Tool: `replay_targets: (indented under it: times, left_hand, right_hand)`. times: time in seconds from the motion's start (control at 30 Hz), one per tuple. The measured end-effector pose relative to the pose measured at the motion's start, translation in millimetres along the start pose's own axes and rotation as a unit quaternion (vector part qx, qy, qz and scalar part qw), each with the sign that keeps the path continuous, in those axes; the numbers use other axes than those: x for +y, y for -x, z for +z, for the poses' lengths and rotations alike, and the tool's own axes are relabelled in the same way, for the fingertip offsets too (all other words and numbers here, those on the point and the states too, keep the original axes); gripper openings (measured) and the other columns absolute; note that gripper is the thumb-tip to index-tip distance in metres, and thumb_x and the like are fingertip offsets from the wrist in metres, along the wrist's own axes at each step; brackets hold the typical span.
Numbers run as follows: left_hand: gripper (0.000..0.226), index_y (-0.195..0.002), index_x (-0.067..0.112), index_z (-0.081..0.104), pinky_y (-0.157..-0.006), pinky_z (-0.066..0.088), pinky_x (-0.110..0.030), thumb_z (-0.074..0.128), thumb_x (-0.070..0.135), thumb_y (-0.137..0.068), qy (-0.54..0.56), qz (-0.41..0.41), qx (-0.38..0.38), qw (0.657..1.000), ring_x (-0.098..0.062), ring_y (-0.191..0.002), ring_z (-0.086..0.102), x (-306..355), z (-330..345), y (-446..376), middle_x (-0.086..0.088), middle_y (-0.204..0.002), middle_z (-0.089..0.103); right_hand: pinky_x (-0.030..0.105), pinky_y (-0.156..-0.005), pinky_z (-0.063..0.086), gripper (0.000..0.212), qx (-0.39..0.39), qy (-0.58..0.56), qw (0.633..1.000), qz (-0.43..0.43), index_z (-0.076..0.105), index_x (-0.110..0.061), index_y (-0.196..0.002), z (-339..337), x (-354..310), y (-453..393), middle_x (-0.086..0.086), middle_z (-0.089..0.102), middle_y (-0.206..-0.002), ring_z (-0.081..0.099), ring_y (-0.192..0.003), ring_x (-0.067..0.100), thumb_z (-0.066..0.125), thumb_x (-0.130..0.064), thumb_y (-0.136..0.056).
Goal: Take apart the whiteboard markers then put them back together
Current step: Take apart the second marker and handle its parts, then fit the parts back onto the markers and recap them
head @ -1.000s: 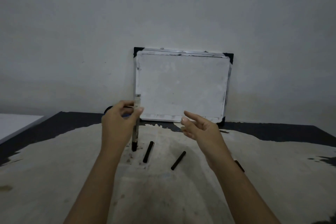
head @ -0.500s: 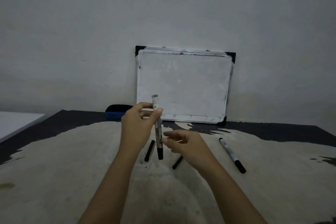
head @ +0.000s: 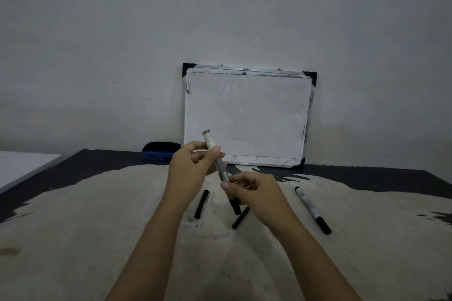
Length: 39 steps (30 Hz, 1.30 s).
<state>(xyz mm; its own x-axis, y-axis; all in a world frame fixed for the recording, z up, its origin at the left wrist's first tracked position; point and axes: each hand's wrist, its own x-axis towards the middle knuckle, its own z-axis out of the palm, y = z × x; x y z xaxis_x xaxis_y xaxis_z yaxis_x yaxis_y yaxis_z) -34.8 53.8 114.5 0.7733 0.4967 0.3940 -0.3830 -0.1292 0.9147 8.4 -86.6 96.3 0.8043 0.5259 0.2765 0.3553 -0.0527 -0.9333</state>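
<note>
A grey whiteboard marker (head: 218,162) with a black cap at its lower end is held nearly upright above the table. My left hand (head: 189,173) grips its upper barrel between thumb and fingers. My right hand (head: 254,193) closes on its lower part, just above the black cap (head: 235,206). Two loose black marker pieces lie on the table below: one (head: 201,204) to the left, one (head: 241,219) partly hidden under my right hand. A second whole marker (head: 312,209) lies to the right.
A small whiteboard (head: 247,117) leans against the wall at the back. A blue and black eraser (head: 160,151) sits left of it. The table (head: 73,239) is worn pale with dark edges. A white surface (head: 22,166) lies at far left.
My right hand has moved in and taken hold of the marker's lower part. My left hand has tilted the marker slightly and kept hold.
</note>
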Motion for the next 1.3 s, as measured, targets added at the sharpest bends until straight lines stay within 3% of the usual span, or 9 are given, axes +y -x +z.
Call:
replay_targets:
  times: [0.17, 0.47, 0.57, 0.67, 0.73, 0.83, 0.97, 1.1, 1.3]
  left_hand:
    - [0.019, -0.098, 0.003, 0.056, -0.065, 0.059, -0.025, 0.062, 0.009, -0.081, 0.153, -0.12, -0.048, 0.98, -0.021, -0.084, 0.072, -1, -11, -6, -0.007, -0.086, 0.076]
    - [0.007, -0.088, 0.001, 0.059, -0.064, 0.058, -0.021, 0.06, 0.0, -0.081, 0.166, -0.176, -0.087, 0.966, -0.021, -0.086, 0.071, -12, -4, -5, -0.02, -0.102, 0.068]
    - [0.016, -0.099, 0.005, 0.062, -0.072, 0.059, -0.026, 0.062, 0.007, -0.082, 0.096, -0.202, -0.079, 0.971, -0.022, -0.092, 0.067, -16, 0, -3, -0.018, -0.11, 0.065]
    - [0.026, -0.11, 0.015, 0.06, -0.084, 0.048, -0.027, 0.062, 0.021, -0.085, -0.062, -0.178, -0.059, 0.98, -0.015, -0.1, 0.06, -23, 3, -1, -0.004, -0.112, 0.062]
    - [0.028, -0.113, 0.018, 0.058, -0.08, 0.041, -0.025, 0.06, 0.023, -0.086, -0.145, -0.14, -0.028, 0.979, -0.009, -0.094, 0.055, -29, 2, 1, 0.002, -0.109, 0.06]
    - [0.029, -0.115, 0.015, 0.056, -0.082, 0.043, -0.028, 0.059, 0.02, -0.086, -0.213, -0.1, 0.008, 0.972, -0.012, -0.099, 0.053, -38, -2, 1, -0.003, -0.115, 0.058]
    - [0.033, -0.12, 0.013, 0.053, -0.091, 0.035, -0.024, 0.058, 0.018, -0.087, -0.278, -0.059, 0.022, 0.958, -0.016, -0.116, 0.05, -49, 2, 3, -0.005, -0.127, 0.056]
    - [0.038, -0.126, 0.015, 0.049, -0.095, 0.034, -0.023, 0.056, 0.019, -0.089, -0.32, -0.038, -0.009, 0.947, -0.016, -0.124, 0.044, -58, 9, 7, -0.004, -0.134, 0.051]
    - [0.039, -0.127, 0.016, 0.048, -0.096, 0.033, -0.023, 0.055, 0.02, -0.089, -0.343, -0.007, -0.01, 0.939, -0.016, -0.124, 0.043, -59, 11, 6, -0.003, -0.135, 0.05]
  right_hand:
    - [0.016, -0.06, 0.054, 0.006, 0.044, -0.017, 0.999, 0.003, 0.074, -0.021, -0.082, -20, -5, -3, 0.001, 0.071, -0.075, 0.065, -0.057, 0.004, 0.074, -0.018, -0.076]
    - [0.006, -0.055, 0.048, 0.008, 0.01, 0.103, 0.995, -0.015, 0.075, -0.026, -0.082, -51, -5, -5, -0.007, 0.072, -0.069, 0.064, -0.058, -0.001, 0.075, -0.02, -0.076]
    - [0.013, -0.059, 0.048, 0.005, 0.059, 0.175, 0.983, 0.0, 0.075, -0.024, -0.081, -63, 4, -7, -0.001, 0.072, -0.075, 0.062, -0.067, 0.007, 0.075, -0.021, -0.076]
    - [0.025, -0.061, 0.047, 0.007, 0.216, 0.192, 0.956, 0.045, 0.075, -0.016, -0.084, -76, 23, -12, 0.004, 0.069, -0.073, 0.06, -0.067, 0.015, 0.073, -0.019, -0.078]
    - [0.034, -0.071, 0.05, 0.013, 0.333, 0.223, 0.91, 0.108, 0.074, -0.013, -0.088, -85, 40, -13, 0.004, 0.067, -0.073, 0.06, -0.07, 0.019, 0.071, -0.022, -0.08]
    - [0.04, -0.085, 0.038, 0.014, 0.437, 0.274, 0.837, 0.181, 0.074, -0.013, -0.084, -97, 66, -9, 0.011, 0.068, -0.076, 0.054, -0.072, 0.026, 0.066, -0.024, -0.082]
    - [0.039, -0.083, 0.032, 0.017, 0.46, 0.308, 0.795, 0.248, 0.074, -0.008, -0.087, -107, 93, 1, 0.018, 0.068, -0.083, 0.044, -0.069, 0.025, 0.061, -0.019, -0.084]
    - [0.038, -0.086, 0.033, 0.019, 0.433, 0.318, 0.792, 0.291, 0.073, -0.01, -0.091, -111, 100, 2, 0.018, 0.069, -0.088, 0.056, -0.082, 0.033, 0.061, -0.023, -0.085]
    - [0.039, -0.089, 0.035, 0.02, 0.431, 0.341, 0.783, 0.293, 0.071, -0.009, -0.099, -109, 100, -3, 0.02, 0.067, -0.097, 0.055, -0.095, 0.036, 0.063, -0.022, -0.085]
